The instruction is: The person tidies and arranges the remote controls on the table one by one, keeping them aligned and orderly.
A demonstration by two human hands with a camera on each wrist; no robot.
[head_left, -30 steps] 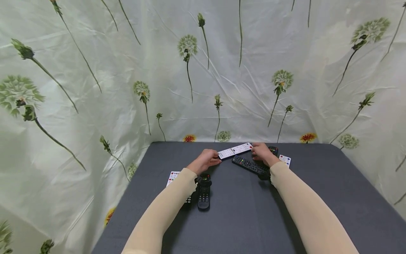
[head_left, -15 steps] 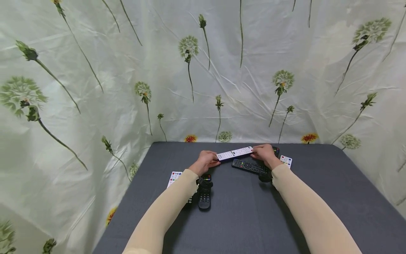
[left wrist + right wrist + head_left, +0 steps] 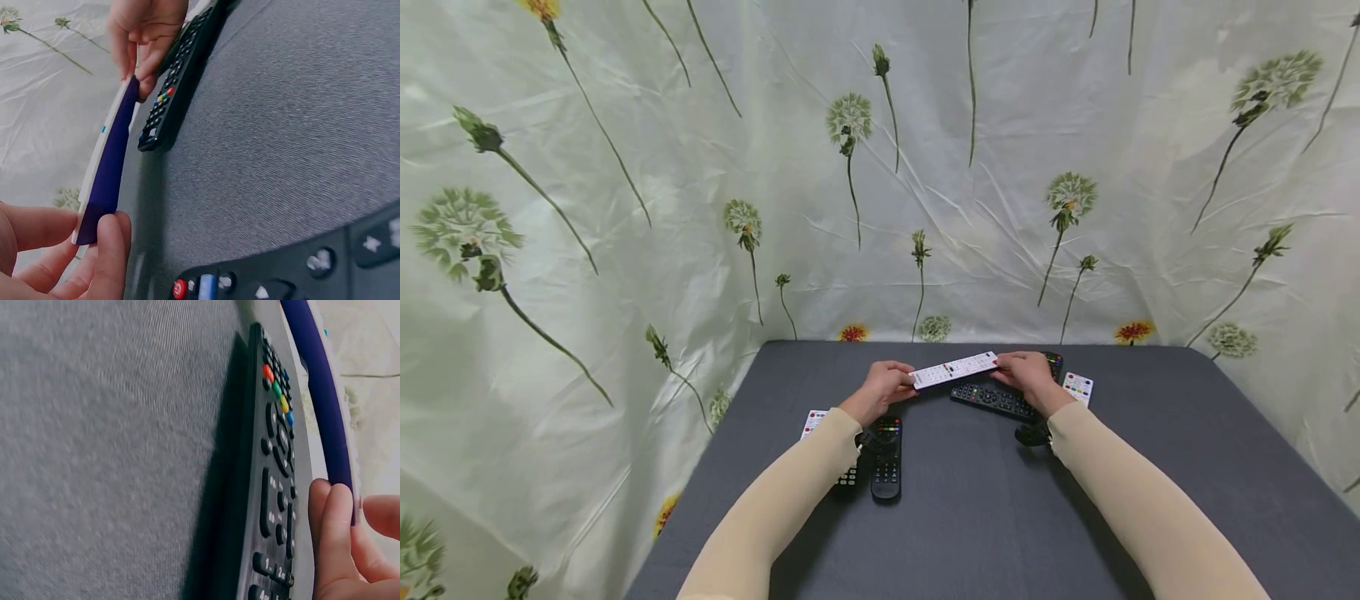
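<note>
A white remote control point(image 3: 955, 370) is held at both ends, level with the far part of the table and tilted slightly in the head view. My left hand point(image 3: 883, 388) pinches its left end between thumb and fingers. At the other end, my right hand point(image 3: 1028, 375) pinches it the same way. Both wrist views show the remote's dark blue-purple underside point(image 3: 111, 165), raised off the table. Just below it lies a black remote point(image 3: 992, 400) with coloured buttons, partly covered by my right wrist.
Under my left forearm lie another black remote point(image 3: 887, 471) and a white one point(image 3: 814, 422), partly hidden. Beyond my right hand are a black remote point(image 3: 1055, 363) and a white one point(image 3: 1078, 388). A flowered curtain point(image 3: 880, 208) hangs behind the dark grey table point(image 3: 970, 525).
Both hands have brought the white remote a little toward me, and it looks higher off the table. The other remotes stay where they lie; the head view has shifted slightly.
</note>
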